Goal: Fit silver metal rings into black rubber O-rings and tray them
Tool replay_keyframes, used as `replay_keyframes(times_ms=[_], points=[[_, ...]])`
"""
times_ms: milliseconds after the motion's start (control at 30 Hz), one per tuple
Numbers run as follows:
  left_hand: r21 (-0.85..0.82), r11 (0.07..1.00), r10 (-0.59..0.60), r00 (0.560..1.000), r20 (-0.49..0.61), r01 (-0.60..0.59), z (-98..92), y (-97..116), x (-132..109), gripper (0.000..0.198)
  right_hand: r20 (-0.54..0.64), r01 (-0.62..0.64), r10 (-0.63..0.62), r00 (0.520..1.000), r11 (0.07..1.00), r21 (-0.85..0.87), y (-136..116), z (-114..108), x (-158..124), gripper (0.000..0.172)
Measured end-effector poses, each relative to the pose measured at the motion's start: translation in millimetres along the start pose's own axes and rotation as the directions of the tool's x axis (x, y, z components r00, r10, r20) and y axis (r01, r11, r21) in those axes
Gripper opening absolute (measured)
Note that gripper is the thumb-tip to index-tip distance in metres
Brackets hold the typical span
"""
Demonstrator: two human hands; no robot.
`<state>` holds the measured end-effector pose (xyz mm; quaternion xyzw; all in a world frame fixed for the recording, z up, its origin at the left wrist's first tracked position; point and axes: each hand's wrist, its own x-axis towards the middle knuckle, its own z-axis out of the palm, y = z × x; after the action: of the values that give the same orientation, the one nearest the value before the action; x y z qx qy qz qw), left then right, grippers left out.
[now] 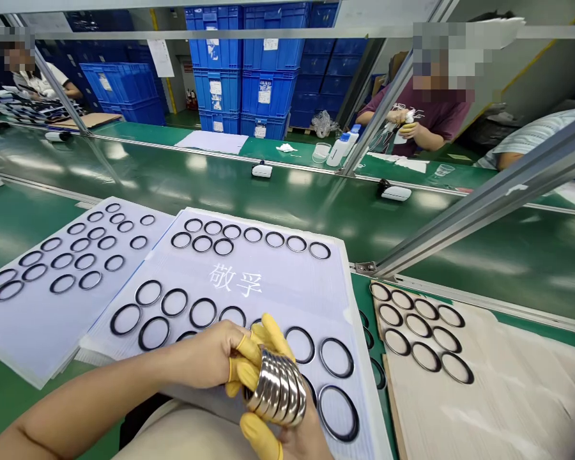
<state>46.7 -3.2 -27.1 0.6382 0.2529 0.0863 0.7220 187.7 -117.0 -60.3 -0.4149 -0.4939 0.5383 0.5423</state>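
Note:
My left hand (215, 355) and my right hand (287, 437), both with yellow finger cots, close around a stack of shiny metal rings (278, 388) held low in the middle of the view. The left fingers pinch the stack's left end; the right hand cups it from below. Beneath them lies a white corrugated sheet (268, 287) with printed characters and several black-rimmed rings (337, 357) laid out in rows.
A second white sheet (38, 319) of rings lies at left, a brown board (483, 396) with several rings at right. A green conveyor belt (268, 191) runs behind a slanted aluminium bar (483, 204). People work across the belt; blue crates (249, 70) are stacked beyond.

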Motion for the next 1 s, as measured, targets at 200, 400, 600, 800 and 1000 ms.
replay_keyframes(times_ms=[200,400,600,800,1000], points=[[0.113,0.993,0.035,0.999,-0.006,-0.034,-4.5,9.6,-4.2,0.019,0.192,0.195,-0.156,0.969,0.960,-0.201,-9.0,-11.2,15.4,0.033],[0.094,0.996,-0.001,1.000,0.028,-0.001,-8.4,10.5,-3.6,0.019,0.259,0.001,-0.027,0.965,0.995,0.100,-4.3,-6.5,2.7,0.035],[0.081,0.996,0.031,0.998,0.055,-0.035,-6.3,14.3,-1.5,0.018,0.197,-0.042,0.000,0.980,0.977,0.210,3.3,-2.7,-2.1,0.044],[0.401,0.900,0.071,0.967,0.246,-0.168,-26.1,24.9,-4.1,0.022,0.180,0.047,-0.083,0.980,0.979,0.199,6.4,-3.5,-0.6,0.026],[0.254,0.967,-0.151,0.871,0.467,0.031,-43.6,31.3,-6.0,0.036,0.187,-0.067,0.059,0.981,0.997,0.036,16.2,-7.4,-8.5,0.039]])
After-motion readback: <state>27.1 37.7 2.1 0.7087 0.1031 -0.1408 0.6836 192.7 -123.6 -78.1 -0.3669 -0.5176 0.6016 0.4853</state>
